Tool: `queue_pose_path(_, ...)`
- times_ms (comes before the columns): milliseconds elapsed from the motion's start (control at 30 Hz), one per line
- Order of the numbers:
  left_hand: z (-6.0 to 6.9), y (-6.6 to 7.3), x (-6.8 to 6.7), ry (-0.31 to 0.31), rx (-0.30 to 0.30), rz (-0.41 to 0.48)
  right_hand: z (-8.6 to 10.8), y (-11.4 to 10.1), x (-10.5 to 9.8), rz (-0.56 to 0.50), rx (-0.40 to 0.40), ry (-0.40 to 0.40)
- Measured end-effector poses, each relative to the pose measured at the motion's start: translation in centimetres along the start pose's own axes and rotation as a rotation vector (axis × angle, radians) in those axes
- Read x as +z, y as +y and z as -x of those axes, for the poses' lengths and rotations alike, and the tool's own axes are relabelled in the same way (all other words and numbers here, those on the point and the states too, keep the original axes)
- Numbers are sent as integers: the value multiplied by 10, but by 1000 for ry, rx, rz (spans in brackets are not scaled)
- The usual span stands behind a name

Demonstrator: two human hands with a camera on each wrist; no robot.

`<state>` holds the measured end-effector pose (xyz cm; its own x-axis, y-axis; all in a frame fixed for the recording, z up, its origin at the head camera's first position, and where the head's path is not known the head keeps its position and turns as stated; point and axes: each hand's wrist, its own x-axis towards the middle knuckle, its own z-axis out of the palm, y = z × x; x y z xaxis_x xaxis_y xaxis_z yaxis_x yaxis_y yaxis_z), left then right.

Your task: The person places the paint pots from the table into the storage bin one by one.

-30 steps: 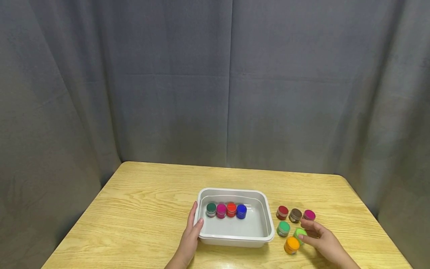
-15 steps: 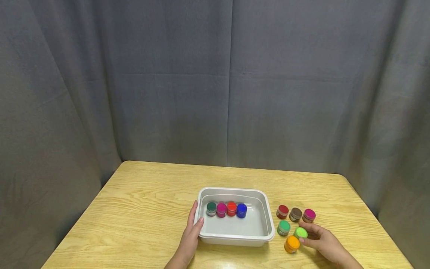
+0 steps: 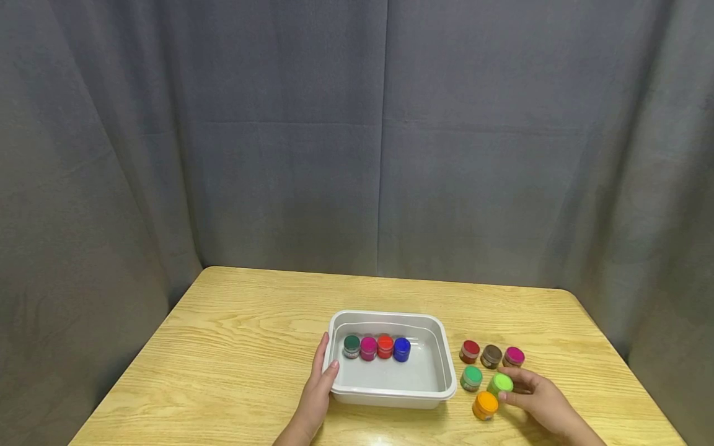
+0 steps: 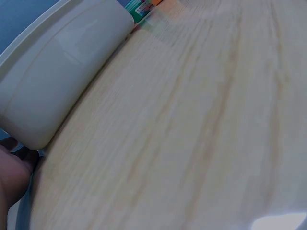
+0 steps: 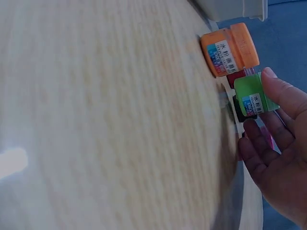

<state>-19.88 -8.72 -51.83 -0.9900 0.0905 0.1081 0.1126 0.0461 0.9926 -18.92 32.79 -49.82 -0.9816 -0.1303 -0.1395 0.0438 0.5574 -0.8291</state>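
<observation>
Pinching the lime green jar [image 3: 501, 385] between thumb and fingers, the right hand [image 3: 541, 401] stood to the right of the white tray [image 3: 393, 393]; whether that jar had cleared the worktop [image 3: 251, 347] could not be told. The left hand [image 3: 315, 399] held the tray's left side, thumb over the rim and fingers against the outer wall. The main hazard was contact with neighbours: the orange jar [image 3: 485, 406] stood just beside the held jar at the front, and the mint green jar [image 3: 471, 378] stood between it and the tray, so a low sideways path risked toppling either one. A weak pinch, with the thumb near the lid, could have let the jar rotate or drop. Uneven pressure on the rim could have shifted the tray and disturbed its contents. These were four upright jars in a row toward the back: dark green [image 3: 351, 347], magenta [image 3: 368, 348], red [image 3: 385, 346] and blue [image 3: 401, 349]. Outside, a dark red jar [image 3: 470, 351], a brown jar [image 3: 491, 356] and a second magenta jar [image 3: 514, 357] formed the rear row.
</observation>
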Motion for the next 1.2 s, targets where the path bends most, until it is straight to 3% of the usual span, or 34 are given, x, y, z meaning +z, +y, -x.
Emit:
queue_pose_path(433,-2,-1,0,-9,-11,5,0,-25,-1,15,36,124)
queue_pose_path(633,-2,-2,-1,-11,-2,5,-3,-43,1,-88,1,101)
queue_pose_path(900,-1,-1,0,-3,-1,-3,-8,-68,10,-101,-42,115)
queue_pose_path(1200,-2,-2,0,1,-3,-1,-18,-89,23,-194,-94,85)
